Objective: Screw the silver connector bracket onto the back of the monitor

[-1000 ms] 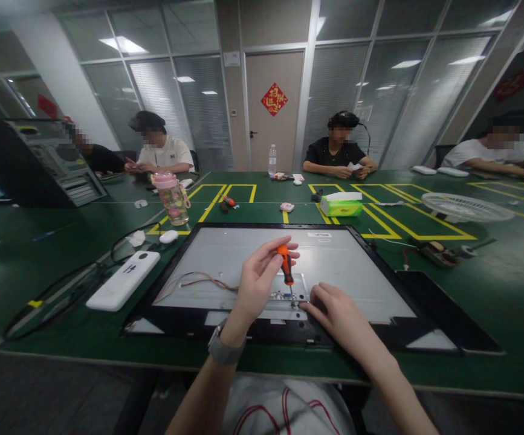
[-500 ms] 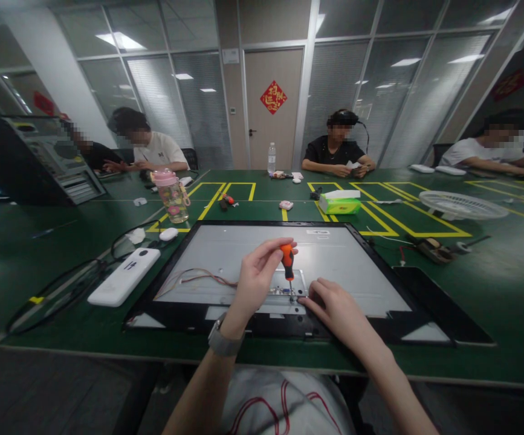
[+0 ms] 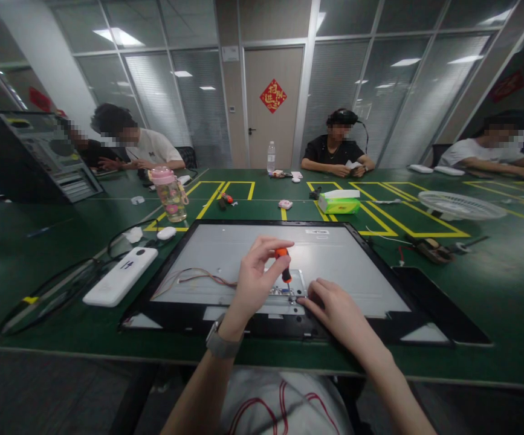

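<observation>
A flat monitor panel [image 3: 343, 266] in a black frame lies face down on the green table [image 3: 492, 278]. My left hand [image 3: 255, 281] is closed around an orange-handled screwdriver [image 3: 283, 264], whose tip rests on a small metal bracket [image 3: 284, 293] near the panel's front edge. My right hand [image 3: 334, 308] lies on the panel beside the tip, its fingers pinched at the bracket; what they hold is too small to see. Thin coloured wires [image 3: 198, 278] run left from the bracket.
A white power bank [image 3: 123, 275] and black cables [image 3: 53, 290] lie to the left. A pink-lidded bottle [image 3: 168, 193], a green tissue box [image 3: 339, 202], a white fan grille [image 3: 461, 205] and an open computer case [image 3: 39, 157] stand further back. Several people sit at the table's far side.
My left hand has closed lower over the screwdriver and tilted its handle slightly. The view has shifted a little; the person at the back left has leaned to the left.
</observation>
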A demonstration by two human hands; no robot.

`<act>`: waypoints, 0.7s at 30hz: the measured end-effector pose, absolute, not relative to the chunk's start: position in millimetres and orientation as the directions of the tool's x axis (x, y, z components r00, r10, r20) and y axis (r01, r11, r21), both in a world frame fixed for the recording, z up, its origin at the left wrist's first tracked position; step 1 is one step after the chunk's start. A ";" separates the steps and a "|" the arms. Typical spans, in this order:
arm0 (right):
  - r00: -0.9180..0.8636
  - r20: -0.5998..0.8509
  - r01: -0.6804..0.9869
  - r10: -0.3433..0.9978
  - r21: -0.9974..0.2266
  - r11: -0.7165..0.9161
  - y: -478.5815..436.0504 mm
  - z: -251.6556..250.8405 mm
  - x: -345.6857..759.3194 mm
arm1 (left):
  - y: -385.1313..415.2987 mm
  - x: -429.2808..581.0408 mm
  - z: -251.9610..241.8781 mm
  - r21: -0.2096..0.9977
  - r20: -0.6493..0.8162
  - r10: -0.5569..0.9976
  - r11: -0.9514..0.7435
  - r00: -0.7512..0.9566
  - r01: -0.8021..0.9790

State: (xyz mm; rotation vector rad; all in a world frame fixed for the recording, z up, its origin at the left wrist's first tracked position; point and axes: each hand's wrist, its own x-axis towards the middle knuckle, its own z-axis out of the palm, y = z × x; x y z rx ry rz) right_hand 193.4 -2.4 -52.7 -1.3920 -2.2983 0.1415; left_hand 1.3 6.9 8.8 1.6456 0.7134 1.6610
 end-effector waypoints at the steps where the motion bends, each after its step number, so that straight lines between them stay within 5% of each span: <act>1: -0.391 0.328 0.813 0.860 -0.316 0.489 -2.5 -52.8 193.6 | 7.2 1.0 8.6 0.781 0.623 0.781 -0.620 0.028 -0.074; 8: -0.389 0.327 0.802 0.861 -0.339 0.491 -2.0 -53.6 193.8 | 5.4 -0.5 6.0 0.829 0.545 0.826 -0.505 0.144 -0.241; 17: -0.395 0.348 0.792 0.850 -0.341 0.507 -2.2 -53.8 194.1 | 5.7 1.2 8.4 0.781 0.622 0.782 -0.614 0.045 -0.116; 21: -0.389 0.315 0.809 0.866 -0.333 0.485 -2.4 -52.5 193.9 | 6.1 -1.1 5.5 0.821 0.555 0.823 -0.520 0.118 -0.234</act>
